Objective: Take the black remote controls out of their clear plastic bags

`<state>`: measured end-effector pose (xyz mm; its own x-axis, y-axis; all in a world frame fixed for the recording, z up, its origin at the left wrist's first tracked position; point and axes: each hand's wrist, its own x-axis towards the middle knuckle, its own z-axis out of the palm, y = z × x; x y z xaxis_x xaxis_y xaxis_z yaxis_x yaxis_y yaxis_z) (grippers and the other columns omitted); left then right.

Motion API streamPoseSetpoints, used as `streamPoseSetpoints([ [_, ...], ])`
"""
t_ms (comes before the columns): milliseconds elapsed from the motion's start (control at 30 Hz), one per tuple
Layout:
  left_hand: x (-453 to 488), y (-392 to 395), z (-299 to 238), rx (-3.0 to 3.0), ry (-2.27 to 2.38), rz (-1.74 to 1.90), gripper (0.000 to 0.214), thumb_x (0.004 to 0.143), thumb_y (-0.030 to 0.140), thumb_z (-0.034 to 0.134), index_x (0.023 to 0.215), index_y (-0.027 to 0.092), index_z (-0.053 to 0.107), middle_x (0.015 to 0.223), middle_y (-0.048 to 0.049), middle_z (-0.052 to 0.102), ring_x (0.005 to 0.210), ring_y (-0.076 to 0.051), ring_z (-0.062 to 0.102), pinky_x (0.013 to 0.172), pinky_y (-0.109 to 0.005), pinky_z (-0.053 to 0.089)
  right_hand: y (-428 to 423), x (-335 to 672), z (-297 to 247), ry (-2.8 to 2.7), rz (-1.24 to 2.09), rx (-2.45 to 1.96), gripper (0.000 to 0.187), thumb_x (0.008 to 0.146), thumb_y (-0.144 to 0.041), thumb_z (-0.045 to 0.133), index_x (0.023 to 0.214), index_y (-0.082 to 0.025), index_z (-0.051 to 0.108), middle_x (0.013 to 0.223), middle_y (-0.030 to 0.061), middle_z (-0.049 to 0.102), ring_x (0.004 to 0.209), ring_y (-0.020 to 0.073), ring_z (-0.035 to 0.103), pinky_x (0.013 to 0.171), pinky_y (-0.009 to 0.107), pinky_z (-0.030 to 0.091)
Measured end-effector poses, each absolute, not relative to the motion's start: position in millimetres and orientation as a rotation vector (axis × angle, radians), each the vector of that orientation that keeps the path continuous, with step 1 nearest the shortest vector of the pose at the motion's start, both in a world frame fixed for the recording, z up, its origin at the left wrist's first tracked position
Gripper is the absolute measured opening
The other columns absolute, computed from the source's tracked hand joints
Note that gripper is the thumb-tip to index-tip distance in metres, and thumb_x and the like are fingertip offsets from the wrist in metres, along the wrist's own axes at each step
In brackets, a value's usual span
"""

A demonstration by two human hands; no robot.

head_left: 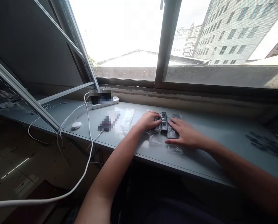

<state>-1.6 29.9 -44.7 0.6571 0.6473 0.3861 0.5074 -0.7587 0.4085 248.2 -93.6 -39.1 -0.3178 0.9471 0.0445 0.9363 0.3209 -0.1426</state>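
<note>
Middle remote point(163, 123) lies bare on the table point(209, 155), keys up, between the two hands, with the window beyond it. Its long axis runs from the near edge of the table toward the window, roughly square to that edge; which end is the front cannot be told at this size. Right remote point(172, 133) lies just beside it, in a clear bag, nearly parallel and set a little nearer the body. Left remote point(156, 129) is mostly hidden under the hand and its bag point(155, 140). Left hand point(150, 120): fingers bent over the left remote, thumb and fingertips close to the middle remote's left side; whether they grip or only rest, cannot tell. Right hand point(183, 132): spread wide over the right remote, thumb toward its near end, fingers toward its far end; no lift seen. Step in hand, as judged: setting the remotes side by side, or steadying them in a row. Next move probably calls for light pressure along the sides, as the loose plastic could slip. Farther left: another bag point(127, 119) with pale contents, a round white case point(76, 125) and a power strip point(106, 102).
</note>
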Motion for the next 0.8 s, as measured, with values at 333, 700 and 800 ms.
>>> streamPoseSetpoints([
  [333, -0.2, 27.7, -45.4, 2.581, 0.914, 0.792, 0.029, 0.106, 0.043, 0.067, 0.12, 0.026, 0.087, 0.138, -0.0094, 0.081, 0.137, -0.028, 0.071, 0.128, -0.043, 0.05, -90.5, 246.6, -48.9, -2.388, 0.067, -1.63, 0.107, 0.096, -0.092, 0.062, 0.176, -0.023, 0.053, 0.181, 0.0205, 0.048, 0.166, 0.05, 0.044, 0.131, 0.069, 0.041],
  [700, -5.9, 30.8, -43.2, 2.371, 1.379, 0.923, 0.033, 0.108, 0.036, 0.064, 0.131, 0.018, 0.08, 0.145, -0.0179, 0.072, 0.139, -0.034, 0.068, 0.124, -0.045, 0.051, -94.8, 240.3, -44.4, -2.355, 0.084, -1.677, 0.099, 0.101, -0.087, 0.058, 0.176, -0.022, 0.054, 0.182, 0.0197, 0.047, 0.165, 0.0503, 0.044, 0.129, 0.07, 0.042],
  [800, -7.8, 33.8, -44.8, 2.325, 1.435, 0.893, 0.034, 0.107, 0.036, 0.065, 0.13, 0.017, 0.08, 0.145, -0.019, 0.072, 0.138, -0.034, 0.068, 0.123, -0.044, 0.05, -95.8, 239.0, -46.1, -2.36, 0.069, -1.669, 0.095, 0.105, -0.084, 0.055, 0.177, -0.023, 0.052, 0.182, 0.0194, 0.046, 0.166, 0.0491, 0.043, 0.129, 0.07, 0.042],
])
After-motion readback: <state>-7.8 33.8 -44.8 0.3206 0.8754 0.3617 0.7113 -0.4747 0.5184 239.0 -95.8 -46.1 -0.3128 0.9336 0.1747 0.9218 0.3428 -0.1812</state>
